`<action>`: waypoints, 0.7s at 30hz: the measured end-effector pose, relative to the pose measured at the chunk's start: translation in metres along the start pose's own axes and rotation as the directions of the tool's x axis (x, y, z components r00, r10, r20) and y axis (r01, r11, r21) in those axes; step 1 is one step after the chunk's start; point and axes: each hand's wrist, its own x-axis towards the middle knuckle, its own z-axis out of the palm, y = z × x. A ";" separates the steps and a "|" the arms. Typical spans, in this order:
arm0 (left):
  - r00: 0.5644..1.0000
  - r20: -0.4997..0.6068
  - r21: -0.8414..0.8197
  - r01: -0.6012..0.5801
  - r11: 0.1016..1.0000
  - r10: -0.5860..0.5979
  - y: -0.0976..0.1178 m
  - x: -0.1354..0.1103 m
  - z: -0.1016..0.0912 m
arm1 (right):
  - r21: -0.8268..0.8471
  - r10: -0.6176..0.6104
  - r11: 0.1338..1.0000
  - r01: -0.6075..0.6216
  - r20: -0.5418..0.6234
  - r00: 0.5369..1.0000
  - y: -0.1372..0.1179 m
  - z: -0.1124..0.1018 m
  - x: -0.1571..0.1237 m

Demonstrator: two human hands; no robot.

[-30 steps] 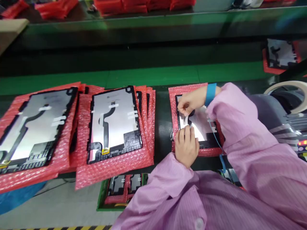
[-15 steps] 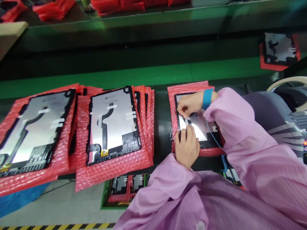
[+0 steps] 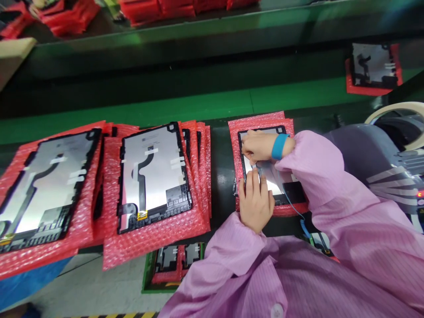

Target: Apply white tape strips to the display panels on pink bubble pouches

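A display panel [image 3: 281,194] with a silvery back and black frame lies on red bubble wrap [image 3: 265,115] in front of me. My left hand [image 3: 255,201] rests on its lower left part, fingers stretched out and flat near a dark flex cable. Just above those fingertips is my right hand [image 3: 261,145], with a blue wrist strap [image 3: 280,146] on its wrist. Its fingers are bent and closed in a pinch at the panel's surface; what they hold is hidden. Most of the cable lies under my hands.
To the left, two more display panels [image 3: 154,176] [image 3: 49,185] top stacks in red bubble wrap. A tape roll [image 3: 397,106] and a grey machine [image 3: 362,145] stand at right. Another panel [image 3: 374,66] lies far right. Below the bench, a green crate [image 3: 145,276] holds panels.
My right hand has shifted slightly left on the panel, its fingertips closer to my left fingers. My left hand stays flat in nearly the same place. The view has shifted a little.
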 end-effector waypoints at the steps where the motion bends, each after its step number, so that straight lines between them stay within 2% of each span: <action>1: 1.000 0.000 -0.001 -0.015 1.000 0.015 -0.001 0.001 -0.001 | -0.022 0.038 0.999 -0.039 -0.028 0.999 0.002 -0.001 0.002; 4: 0.998 -0.023 0.020 -0.049 0.999 0.050 -0.002 0.002 -0.001 | -0.042 0.116 0.992 -0.120 -0.101 0.988 0.014 -0.009 0.009; 6: 0.996 -0.045 0.055 -0.077 0.996 0.079 -0.003 0.002 -0.001 | -0.023 0.206 0.976 -0.217 -0.231 0.951 0.020 -0.016 0.007; 7: 0.994 -0.056 0.067 -0.092 0.994 0.096 -0.003 0.002 -0.001 | 0.000 0.255 0.963 -0.269 -0.328 0.910 0.019 -0.019 0.001; 9: 0.989 -0.090 0.051 -0.112 0.992 0.117 -0.006 0.002 -0.001 | 0.082 0.327 0.939 -0.335 -0.520 0.789 0.007 -0.022 -0.026; 10: 0.987 -0.111 0.014 -0.114 0.993 0.115 -0.008 0.001 -0.001 | 0.132 0.334 0.939 -0.319 -0.584 0.740 -0.004 -0.019 -0.046; 11: 0.986 -0.132 -0.034 -0.108 0.994 0.102 -0.010 0.002 -0.001 | 0.182 0.319 0.947 -0.265 -0.626 0.711 -0.019 -0.013 -0.071; 13: 0.986 -0.150 -0.126 -0.097 0.987 0.078 -0.015 0.006 -0.001 | 0.286 0.269 0.954 -0.092 -0.674 0.688 -0.052 0.010 -0.128; 14: 0.986 -0.150 -0.149 -0.096 0.984 0.074 -0.017 0.010 -0.001 | 0.337 0.221 0.941 0.036 -0.691 0.688 -0.069 0.026 -0.157; 16: 0.988 -0.123 -0.134 -0.109 0.985 0.093 -0.021 0.021 0.001 | 0.450 0.143 0.852 0.268 -0.691 0.708 -0.097 0.066 -0.213; 17: 0.988 -0.096 -0.104 -0.128 0.986 0.119 -0.022 0.028 0.003 | 0.511 0.128 0.790 0.340 -0.679 0.723 -0.107 0.088 -0.238; 19: 0.986 -0.032 -0.032 -0.167 0.986 0.166 -0.023 0.040 0.008 | 0.657 0.255 0.683 0.319 -0.624 0.738 -0.115 0.132 -0.283; 20: 0.983 -0.008 0.000 -0.183 0.983 0.183 -0.023 0.045 0.011 | 0.736 0.379 0.630 0.250 -0.572 0.728 -0.115 0.153 -0.302; 21: 0.982 0.003 0.029 -0.191 0.981 0.191 -0.023 0.048 0.013 | 0.810 0.515 0.562 0.166 -0.499 0.697 -0.113 0.172 -0.319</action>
